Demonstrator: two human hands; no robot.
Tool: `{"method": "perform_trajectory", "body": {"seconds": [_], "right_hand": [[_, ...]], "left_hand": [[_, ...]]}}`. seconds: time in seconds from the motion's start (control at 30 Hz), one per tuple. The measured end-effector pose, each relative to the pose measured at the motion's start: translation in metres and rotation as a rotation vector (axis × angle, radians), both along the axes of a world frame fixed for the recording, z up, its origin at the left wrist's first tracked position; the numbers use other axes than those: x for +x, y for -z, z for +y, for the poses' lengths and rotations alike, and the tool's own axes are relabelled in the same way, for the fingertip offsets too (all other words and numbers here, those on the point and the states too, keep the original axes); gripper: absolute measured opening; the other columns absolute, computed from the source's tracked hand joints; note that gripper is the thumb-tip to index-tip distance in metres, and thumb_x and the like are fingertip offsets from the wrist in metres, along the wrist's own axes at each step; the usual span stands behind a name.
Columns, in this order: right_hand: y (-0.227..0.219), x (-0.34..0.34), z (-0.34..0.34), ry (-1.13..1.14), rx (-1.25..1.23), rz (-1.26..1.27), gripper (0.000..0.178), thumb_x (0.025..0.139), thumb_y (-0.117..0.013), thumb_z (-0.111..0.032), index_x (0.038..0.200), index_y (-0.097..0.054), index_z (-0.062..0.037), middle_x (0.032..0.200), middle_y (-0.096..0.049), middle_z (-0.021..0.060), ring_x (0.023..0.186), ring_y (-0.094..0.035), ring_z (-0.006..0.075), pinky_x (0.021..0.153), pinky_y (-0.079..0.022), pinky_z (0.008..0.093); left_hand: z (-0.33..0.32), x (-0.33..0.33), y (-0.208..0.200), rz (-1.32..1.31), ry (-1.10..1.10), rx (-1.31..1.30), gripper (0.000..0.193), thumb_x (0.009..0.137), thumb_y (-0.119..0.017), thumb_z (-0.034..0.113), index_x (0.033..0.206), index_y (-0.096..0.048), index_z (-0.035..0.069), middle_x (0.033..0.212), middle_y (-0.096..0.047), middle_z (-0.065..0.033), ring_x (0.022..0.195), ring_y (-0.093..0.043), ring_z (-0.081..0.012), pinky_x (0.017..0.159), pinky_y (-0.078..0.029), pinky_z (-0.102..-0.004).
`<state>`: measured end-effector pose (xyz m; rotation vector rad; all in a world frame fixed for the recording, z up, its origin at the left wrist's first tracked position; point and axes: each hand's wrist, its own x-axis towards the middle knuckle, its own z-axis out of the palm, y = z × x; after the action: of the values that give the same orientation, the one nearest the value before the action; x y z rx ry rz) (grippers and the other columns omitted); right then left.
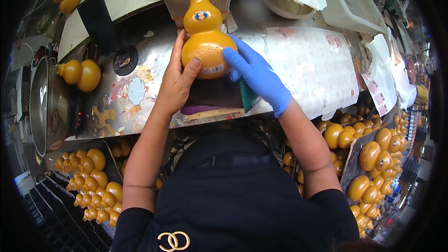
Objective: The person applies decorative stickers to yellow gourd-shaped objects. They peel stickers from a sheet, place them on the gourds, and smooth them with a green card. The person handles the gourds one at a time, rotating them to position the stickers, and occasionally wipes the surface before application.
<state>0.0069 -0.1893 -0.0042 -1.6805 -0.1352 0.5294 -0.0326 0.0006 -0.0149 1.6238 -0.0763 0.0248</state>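
Note:
Between my two hands is a glossy orange-yellow gourd-shaped bottle [203,42], its narrow neck pointing away from me. It bears a small round blue-and-red sticker on the upper bulb and a white barcode label low on the front. My bare left hand [179,77] wraps the left side, thumb on the lower bulb. On the right side my right hand [255,72], in a blue glove, grips the lower bulb with thumb and fingers. Behind the bottle's upper part lies a greyish cloth-like pad [176,2].
Sticker sheets [310,72] cover the bench's right part. A phone on a stand [97,16], another gourd bottle [86,74] and a metal pan [44,107] are at left. A white tub [350,0] stands far right. Crates with several gourd bottles [368,156] flank me.

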Motion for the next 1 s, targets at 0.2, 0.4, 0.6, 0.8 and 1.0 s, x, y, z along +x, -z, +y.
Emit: {"method": "perform_trajectory", "body": {"seconds": [0.2, 0.4, 0.6, 0.8, 1.0], "right_hand": [[-0.025, 0.010, -0.006, -0.091, 0.031, 0.168, 0.073, 0.089, -0.051, -0.058, 0.133, -0.046, 0.0000, 0.088, -0.063, 0.0119, 0.071, -0.060, 0.0151, 0.070, -0.048, 0.0281], [-0.018, 0.019, 0.002, -0.146, -0.184, -0.038, 0.077, 0.087, -0.049, -0.064, 0.126, -0.051, 0.0020, 0.107, -0.062, 0.0200, 0.097, -0.061, 0.0251, 0.087, -0.046, 0.0332], [-0.016, 0.018, 0.001, -0.144, -0.159, 0.007, 0.078, 0.086, -0.049, -0.065, 0.125, -0.051, 0.0020, 0.113, -0.061, 0.0214, 0.105, -0.059, 0.0278, 0.091, -0.044, 0.0346], [-0.008, 0.014, 0.002, -0.072, -0.115, -0.019, 0.074, 0.088, -0.048, -0.062, 0.128, -0.050, 0.0004, 0.117, -0.060, 0.0208, 0.107, -0.059, 0.0274, 0.092, -0.044, 0.0343], [-0.003, 0.009, 0.001, -0.003, -0.086, 0.034, 0.072, 0.089, -0.051, -0.059, 0.132, -0.047, -0.0025, 0.118, -0.060, 0.0196, 0.109, -0.059, 0.0275, 0.092, -0.044, 0.0344]], "left_hand": [[0.006, 0.007, -0.001, 0.136, -0.005, -0.286, 0.068, 0.095, -0.050, 0.039, 0.144, -0.025, 0.000, 0.143, -0.034, -0.0165, 0.134, -0.033, -0.0247, 0.112, -0.021, -0.0338], [-0.014, 0.011, -0.008, 0.083, -0.108, -0.205, 0.069, 0.093, -0.056, 0.041, 0.139, -0.030, -0.003, 0.134, -0.043, -0.0182, 0.123, -0.044, -0.0222, 0.103, -0.035, -0.0321], [-0.013, 0.009, -0.010, 0.074, -0.104, -0.183, 0.069, 0.095, -0.052, 0.043, 0.140, -0.028, -0.004, 0.135, -0.043, -0.0181, 0.123, -0.044, -0.0226, 0.104, -0.034, -0.0324], [-0.010, 0.009, -0.001, 0.048, -0.132, -0.126, 0.065, 0.099, -0.039, 0.046, 0.140, -0.030, -0.004, 0.137, -0.041, -0.0186, 0.127, -0.042, -0.0230, 0.106, -0.032, -0.0329], [-0.002, 0.010, 0.012, 0.009, -0.137, -0.261, 0.068, 0.098, -0.040, 0.048, 0.144, -0.026, -0.001, 0.138, -0.040, -0.0192, 0.129, -0.039, -0.0252, 0.107, -0.030, -0.0327]]}}
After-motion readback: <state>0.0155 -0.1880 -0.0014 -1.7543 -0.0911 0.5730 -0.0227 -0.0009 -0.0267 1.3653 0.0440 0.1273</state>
